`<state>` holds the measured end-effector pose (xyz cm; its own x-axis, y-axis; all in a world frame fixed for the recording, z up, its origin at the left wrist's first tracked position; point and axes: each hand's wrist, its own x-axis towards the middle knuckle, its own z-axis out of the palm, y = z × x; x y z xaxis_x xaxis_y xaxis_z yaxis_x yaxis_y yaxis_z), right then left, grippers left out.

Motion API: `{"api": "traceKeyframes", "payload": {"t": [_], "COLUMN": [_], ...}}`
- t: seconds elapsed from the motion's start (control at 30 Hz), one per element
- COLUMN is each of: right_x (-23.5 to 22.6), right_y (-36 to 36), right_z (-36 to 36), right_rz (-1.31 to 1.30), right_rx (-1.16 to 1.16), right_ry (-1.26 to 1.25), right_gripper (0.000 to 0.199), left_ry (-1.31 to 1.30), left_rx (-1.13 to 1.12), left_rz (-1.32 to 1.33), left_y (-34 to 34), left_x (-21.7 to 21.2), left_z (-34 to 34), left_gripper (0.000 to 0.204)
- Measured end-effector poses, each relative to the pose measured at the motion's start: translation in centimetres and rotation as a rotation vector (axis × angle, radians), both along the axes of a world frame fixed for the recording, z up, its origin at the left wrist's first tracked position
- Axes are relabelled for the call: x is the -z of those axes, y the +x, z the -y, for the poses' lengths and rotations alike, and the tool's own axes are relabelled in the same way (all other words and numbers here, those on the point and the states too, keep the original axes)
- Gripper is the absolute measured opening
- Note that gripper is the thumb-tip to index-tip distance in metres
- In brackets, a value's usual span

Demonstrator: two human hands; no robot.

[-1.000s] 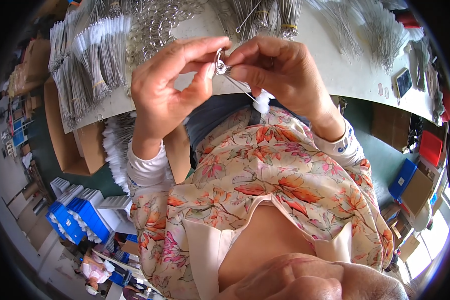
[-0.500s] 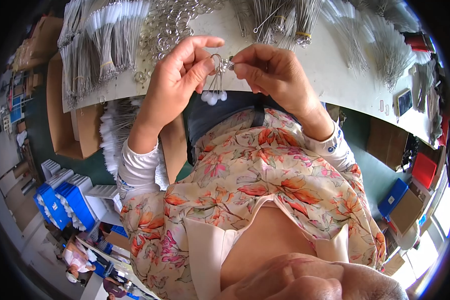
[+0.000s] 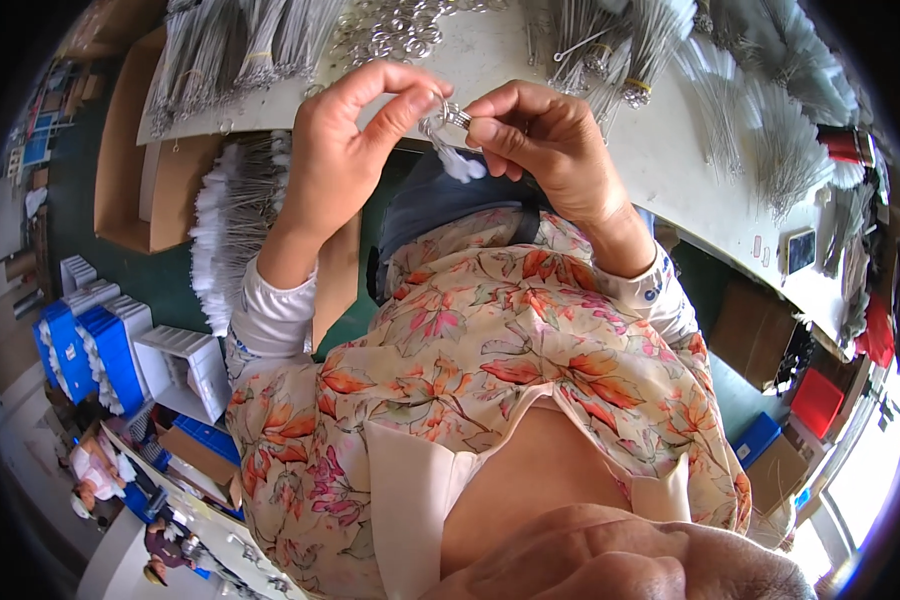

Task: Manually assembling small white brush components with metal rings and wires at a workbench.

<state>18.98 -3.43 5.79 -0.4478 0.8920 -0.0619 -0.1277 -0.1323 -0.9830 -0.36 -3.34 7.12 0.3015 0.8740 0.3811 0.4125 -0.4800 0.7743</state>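
Fingertips of both hands met over a small metal ring (image 3: 435,122) held just above the near edge of the white surface (image 3: 670,190). The left hand (image 3: 345,150) pinched the ring between thumb and forefinger; the right hand (image 3: 545,140) had its grip closed on a short metal clasp (image 3: 457,116) touching that ring, with a white tuft (image 3: 460,165) hanging below. By the look of it, the step in hand was joining clasp to ring. Seating it would call for a steady ring and a fine push or twist from the right fingers. Loose rings (image 3: 395,30) lay farther back.
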Motion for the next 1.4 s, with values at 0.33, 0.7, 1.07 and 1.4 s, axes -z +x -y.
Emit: {"api": "traceKeyframes", "payload": {"t": [0.33, 0.7, 1.07, 1.4], "right_x": [4.8, 6.0, 6.3, 3.3], "right_y": [-3.4, 0.1, -0.2, 5.6], "right_z": [1.0, 2.9, 0.8, -3.8], "right_rz": [0.075, 0.296, 0.217, 0.053], "right_rx": [-0.081, -0.317, -0.379, -0.262], "right_ry": [0.043, -0.103, -0.235, -0.326], "right_gripper": [0.020, 0.014, 0.015, 0.011], "left_ry": [-0.203, -0.329, -0.448, -0.601], "left_rx": [0.029, 0.024, 0.205, 0.603], "left_rz": [0.615, -0.884, -0.792, -0.364], "left_y": [-3.6, -5.9, -8.9, -2.8], "left_x": [-0.1, 11.8, 15.5, -3.1], "left_z": [2.0, 5.4, 7.0, -11.8], "left_gripper": [0.015, 0.017, 0.026, 0.028]}}
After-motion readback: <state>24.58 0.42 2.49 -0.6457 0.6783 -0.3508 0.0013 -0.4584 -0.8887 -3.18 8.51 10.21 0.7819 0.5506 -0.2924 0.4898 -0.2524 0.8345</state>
